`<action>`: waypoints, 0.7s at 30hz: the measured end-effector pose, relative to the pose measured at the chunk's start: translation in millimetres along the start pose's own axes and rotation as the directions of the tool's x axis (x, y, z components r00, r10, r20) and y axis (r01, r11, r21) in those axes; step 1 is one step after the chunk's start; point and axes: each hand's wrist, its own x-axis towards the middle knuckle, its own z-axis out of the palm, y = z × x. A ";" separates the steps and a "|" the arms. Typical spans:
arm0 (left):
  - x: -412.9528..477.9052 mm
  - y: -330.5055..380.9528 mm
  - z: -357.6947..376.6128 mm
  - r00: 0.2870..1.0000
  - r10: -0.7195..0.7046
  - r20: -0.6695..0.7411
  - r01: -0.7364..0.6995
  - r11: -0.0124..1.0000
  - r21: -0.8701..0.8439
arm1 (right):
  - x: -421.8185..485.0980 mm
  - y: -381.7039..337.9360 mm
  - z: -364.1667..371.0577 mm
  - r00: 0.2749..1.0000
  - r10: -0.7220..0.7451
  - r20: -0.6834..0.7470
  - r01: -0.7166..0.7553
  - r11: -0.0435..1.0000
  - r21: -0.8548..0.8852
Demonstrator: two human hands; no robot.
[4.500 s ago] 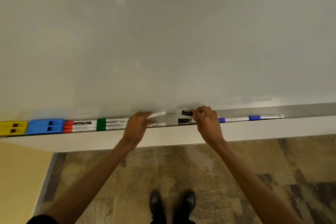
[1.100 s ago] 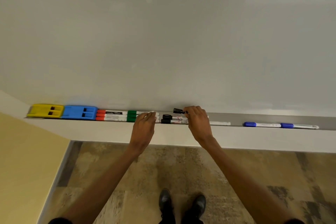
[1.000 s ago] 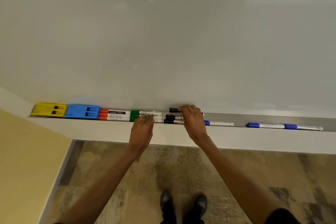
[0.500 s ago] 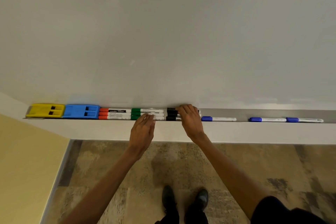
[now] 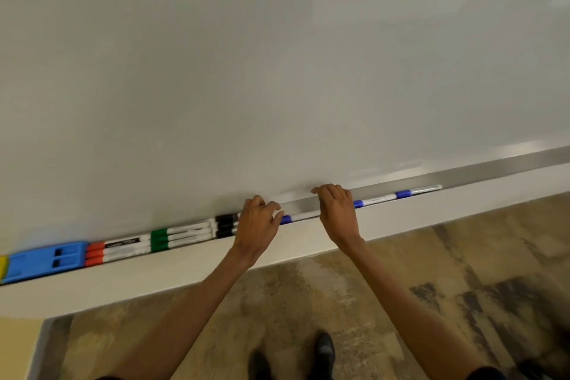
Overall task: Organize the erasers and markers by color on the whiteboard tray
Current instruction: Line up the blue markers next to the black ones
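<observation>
The metal whiteboard tray (image 5: pixel 493 168) slants from lower left to upper right. Along it from the left lie a yellow eraser (image 5: pixel 2 267), a blue eraser (image 5: pixel 46 259), red markers (image 5: pixel 118 248), green markers (image 5: pixel 182 233) and black markers (image 5: pixel 225 224). My left hand (image 5: pixel 257 227) hovers over the black markers' right ends, fingers bent, with nothing visible in it. A blue marker (image 5: pixel 297 218) lies between my hands. My right hand (image 5: pixel 337 213) covers its right end, fingers curled over the tray; the grip is hidden. Two more blue markers (image 5: pixel 374 200) (image 5: pixel 418 191) lie further right.
The whiteboard (image 5: pixel 277 71) fills the upper view. Below the tray runs a pale ledge (image 5: pixel 431 213), then a mottled brown floor (image 5: pixel 447 287) with my shoes (image 5: pixel 324 352). A yellow wall (image 5: pixel 15 348) is at the lower left.
The right hand let go of the black marker, which now lies with the other black ones. Both hands moved right to the nearest blue marker. The camera swung right and tilted.
</observation>
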 end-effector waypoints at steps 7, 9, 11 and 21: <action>57.4 107.2 71.1 0.983 0.135 0.127 -0.120 0.985 -0.120 | -4.2 120.3 -71.5 0.986 0.162 -0.030 -0.165 0.980 -0.109; 66.8 133.3 91.3 0.970 0.182 0.160 -0.156 0.974 -0.162 | -5.2 157.9 -84.0 0.982 0.186 0.002 -0.184 0.971 -0.151; 74.0 154.3 110.2 0.960 0.206 0.190 -0.171 0.967 -0.187 | -5.2 191.8 -91.7 0.972 0.225 0.071 -0.209 0.960 -0.185; 93.5 189.8 168.7 0.940 0.147 0.308 -0.123 0.988 -0.095 | 3.9 275.8 -88.9 0.939 0.141 0.314 -0.094 0.983 -0.160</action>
